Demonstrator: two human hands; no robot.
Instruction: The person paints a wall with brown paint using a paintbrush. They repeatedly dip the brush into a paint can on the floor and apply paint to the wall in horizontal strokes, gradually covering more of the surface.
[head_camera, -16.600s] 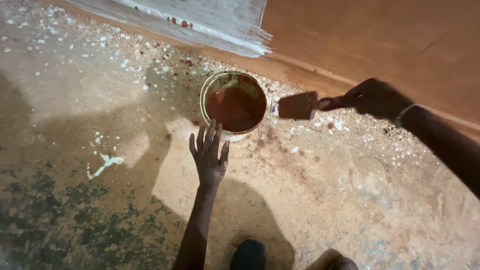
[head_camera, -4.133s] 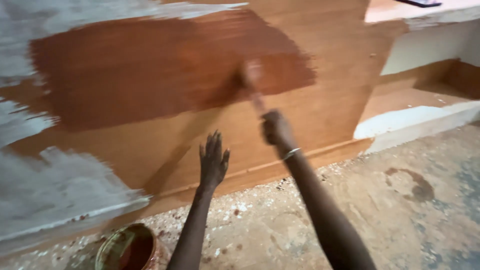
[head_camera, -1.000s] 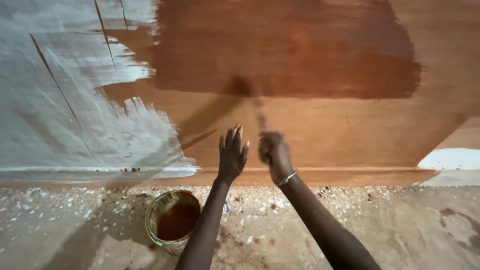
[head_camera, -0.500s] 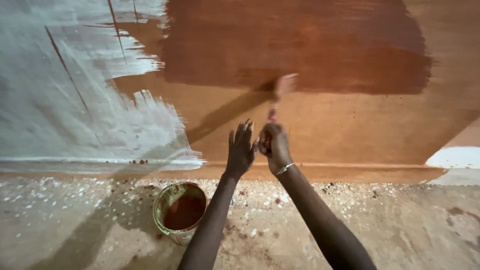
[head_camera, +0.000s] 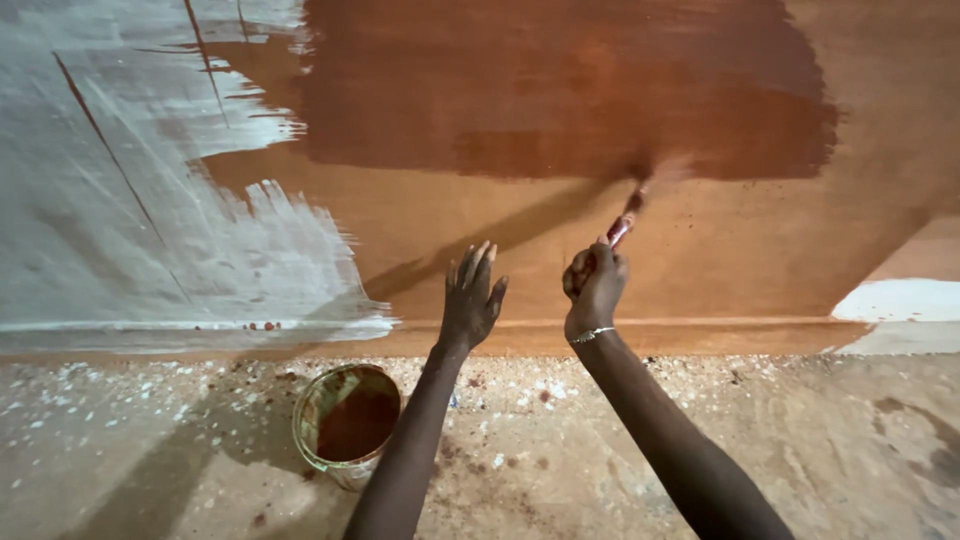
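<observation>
While the right hand (head_camera: 594, 283) grips the paintbrush (head_camera: 636, 200), bristles angled up-right on the wooden panel (head_camera: 700, 250), left hand (head_camera: 470, 300) spread open, empty.

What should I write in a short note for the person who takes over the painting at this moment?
Right hand: closed on the brush, bristles at the lower edge of the dark brown patch on the wooden panel.
Left hand: open, empty, fingers spread in front of the panel.
Paint tin: on the floor below the left arm, brown paint inside.
Done: upper middle of the panel.
Left: the bare lower band and right side; the white area is unpainted.
</observation>
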